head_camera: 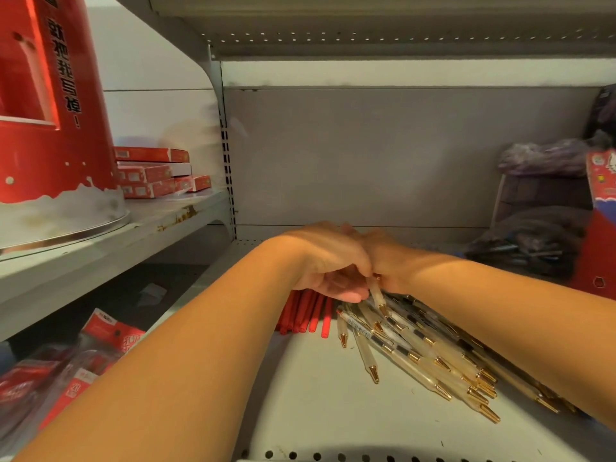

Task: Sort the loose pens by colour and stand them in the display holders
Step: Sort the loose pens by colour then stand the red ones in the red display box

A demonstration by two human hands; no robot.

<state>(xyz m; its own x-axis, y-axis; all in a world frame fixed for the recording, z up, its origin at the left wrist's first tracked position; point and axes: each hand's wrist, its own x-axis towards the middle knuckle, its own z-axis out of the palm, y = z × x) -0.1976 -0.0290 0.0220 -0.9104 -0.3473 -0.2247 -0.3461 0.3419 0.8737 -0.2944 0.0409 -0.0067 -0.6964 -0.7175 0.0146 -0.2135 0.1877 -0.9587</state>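
- A white metal shelf point(316, 411) with a row of holes along its near edge is seen below both forearms.
- A loose pile of cream pens with gold tips point(433, 358) is spread on the shelf right of centre, tips pointing near and right, partly covered by the right forearm.
- Red packets point(83, 361) are stacked on a lower level at near left.
- A bundle of red pens point(306, 311) is laid side by side just left of the cream pile, its far ends hidden under the left hand.
- The left hand point(330, 261) is held above the red pens with fingers curled; its grip is closed narrowly on a single cream pen point(378, 295), tilted with its gold tip down over the pile.
- The right hand point(386, 258) is pressed against the left, mostly hidden behind it; the state of its grip cannot be told.
- A red cardboard display stand point(50, 111) and flat red boxes point(150, 175) are set on the far-left shelf.
- Dark bags point(533, 228) are heaped at far right.
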